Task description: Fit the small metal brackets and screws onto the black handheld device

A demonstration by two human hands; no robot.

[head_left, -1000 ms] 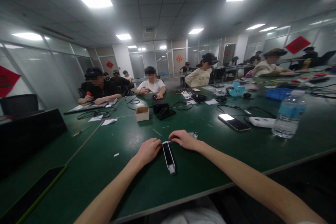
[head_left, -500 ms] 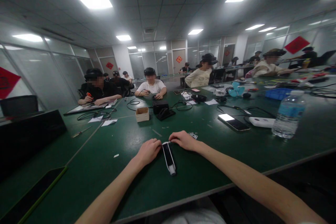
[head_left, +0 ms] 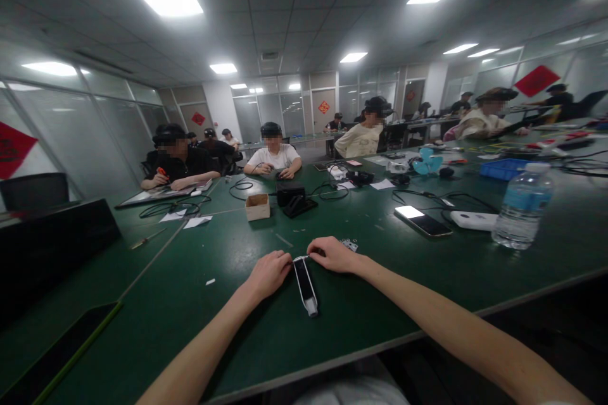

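A long, narrow casing with a white rim and a dark inside [head_left: 304,280] lies on the green table in front of me, its whitish tapered end towards me. My left hand [head_left: 270,273] is closed, with its fingertips against the casing's far left corner. Across from it, my right hand [head_left: 332,254] has thumb and forefinger pinched at the far right corner, on something too small to make out. Just behind the right hand lie small pale and metallic parts [head_left: 350,245], partly hidden by it.
A small cardboard box [head_left: 257,209] and a black device [head_left: 291,195] stand ahead. On the right are a phone [head_left: 422,221], a white power-bank-like block [head_left: 472,220], a water bottle [head_left: 523,205] and a blue tray [head_left: 503,169]. Co-workers sit across the table.
My right hand has shifted very slightly to the right; my left hand and the casing stay in place. At the far right, a co-worker now holds up something dark.
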